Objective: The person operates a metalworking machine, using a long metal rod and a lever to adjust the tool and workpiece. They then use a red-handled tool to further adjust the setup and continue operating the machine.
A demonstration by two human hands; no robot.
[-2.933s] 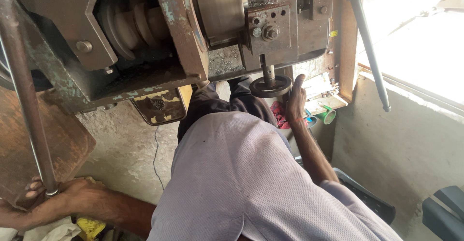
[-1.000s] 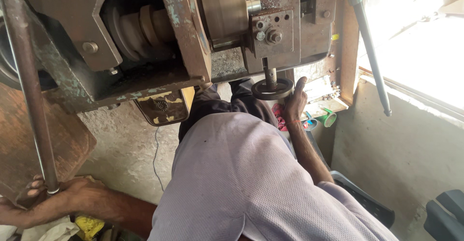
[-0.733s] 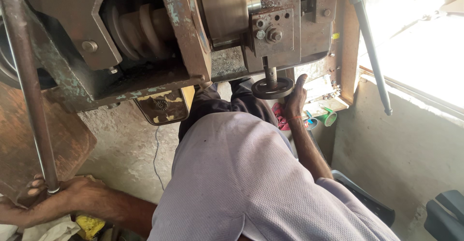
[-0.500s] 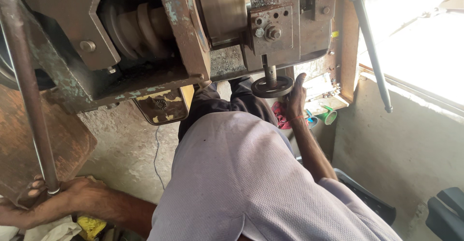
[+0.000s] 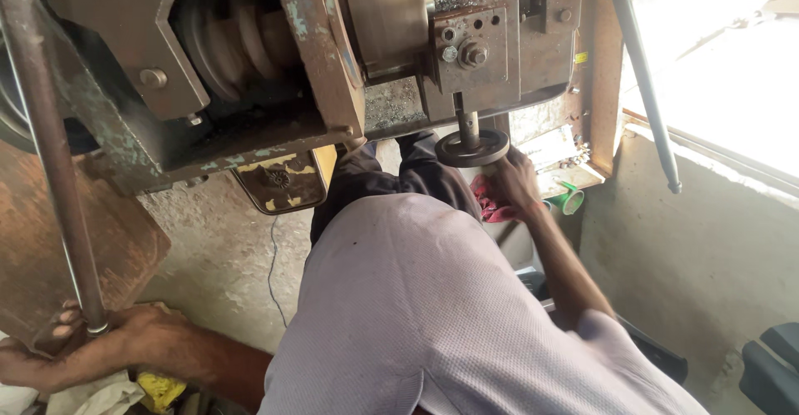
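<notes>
We had our right hand (image 5: 514, 183) curled onto the rim of the small black handwheel (image 5: 472, 147) at centre frame, under the rusty machine (image 5: 333, 57). Our left hand (image 5: 125, 336), lower left, was clenched round the long steel lever (image 5: 52, 149). The pulley (image 5: 237, 44) sat exposed at upper left; we judged a sleeve could catch there. We saw no containers with contents we could make out.

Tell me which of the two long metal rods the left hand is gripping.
The rusty rod at the far left: the left hand wraps its lower end. The grey rod by the window hangs untouched.
</notes>
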